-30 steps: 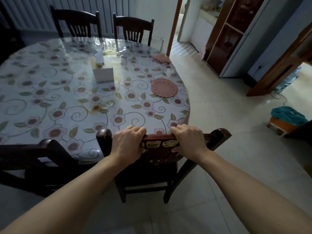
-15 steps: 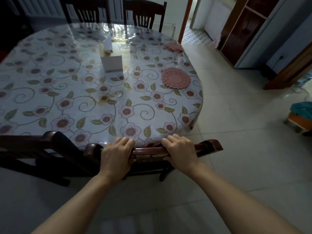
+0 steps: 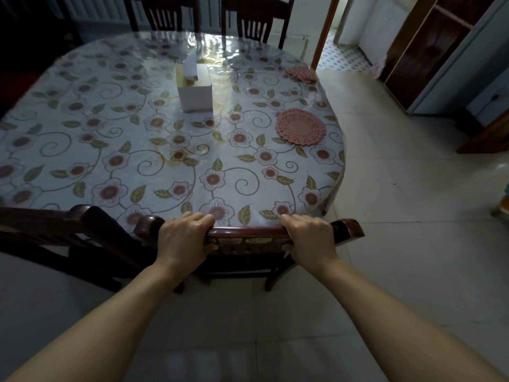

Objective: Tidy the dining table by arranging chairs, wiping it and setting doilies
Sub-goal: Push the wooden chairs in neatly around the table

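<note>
A dark wooden chair (image 3: pixel 249 233) stands at the near edge of the round dining table (image 3: pixel 82 150), which carries a floral plastic cloth. My left hand (image 3: pixel 183 237) grips the chair's top rail left of centre. My right hand (image 3: pixel 309 239) grips the same rail towards its right end. The chair's seat is mostly hidden under the table edge. A pink round doily (image 3: pixel 301 127) lies flat on the table's right side. A second pink doily pile (image 3: pixel 300 73) sits at the far right edge.
A white tissue box (image 3: pixel 195 89) stands near the table's middle. Another dark chair (image 3: pixel 77 230) is close on the left, almost touching mine. Two chairs (image 3: pixel 256 17) stand at the far side. Pale tiled floor (image 3: pixel 413 216) spreads to the right, with a wooden cabinet (image 3: pixel 429 48) beyond.
The chair has slid forward so its top rail sits against the table edge. My hands have spread further apart on the rail. The view has moved closer to the table.
</note>
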`<state>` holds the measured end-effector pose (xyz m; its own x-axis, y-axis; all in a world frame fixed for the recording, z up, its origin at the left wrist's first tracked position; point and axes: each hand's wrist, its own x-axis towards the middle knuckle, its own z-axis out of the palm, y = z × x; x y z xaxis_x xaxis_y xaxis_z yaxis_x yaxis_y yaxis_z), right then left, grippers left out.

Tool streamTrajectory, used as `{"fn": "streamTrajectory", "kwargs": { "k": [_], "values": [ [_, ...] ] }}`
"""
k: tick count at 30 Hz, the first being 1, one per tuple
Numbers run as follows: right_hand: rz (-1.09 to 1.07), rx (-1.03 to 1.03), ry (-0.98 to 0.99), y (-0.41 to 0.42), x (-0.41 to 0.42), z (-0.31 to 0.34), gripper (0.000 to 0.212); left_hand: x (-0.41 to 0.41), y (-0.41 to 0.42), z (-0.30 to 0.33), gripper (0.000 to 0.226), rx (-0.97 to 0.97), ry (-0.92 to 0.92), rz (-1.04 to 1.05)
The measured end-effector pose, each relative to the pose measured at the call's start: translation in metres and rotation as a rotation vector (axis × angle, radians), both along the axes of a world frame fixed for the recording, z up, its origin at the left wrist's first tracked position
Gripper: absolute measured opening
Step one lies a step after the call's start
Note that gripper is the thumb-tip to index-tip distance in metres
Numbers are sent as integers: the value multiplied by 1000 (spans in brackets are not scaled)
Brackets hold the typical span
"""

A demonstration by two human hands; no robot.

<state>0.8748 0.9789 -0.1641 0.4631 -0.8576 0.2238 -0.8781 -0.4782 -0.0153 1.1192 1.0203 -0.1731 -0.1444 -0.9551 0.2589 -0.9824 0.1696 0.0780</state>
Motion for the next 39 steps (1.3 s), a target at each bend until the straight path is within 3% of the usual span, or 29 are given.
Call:
{"fn": "streamTrajectory", "kwargs": {
  "k": [6,17,22,27,30,39],
  "values": [
    [-4,-24,-31,-11,3,-2,42,4,-11,-3,39,-8,0,14],
    [-144,109,165,-2,9,6,52,-6,-6,4,34,109,7,71],
    [-164,251,136,4,2,14,55,-10,-1,11,36,179,20,48],
    [-183,350,100,16,6,29,61,-15,-4,30,50,372,127,34],
    [-176,349,68,23,-1,46,69,-27,-10,43,56,431,205,0],
    [-221,279,-39,10,-67,87,68,-99,-46,81,60,536,138,-50]
  ]
}}
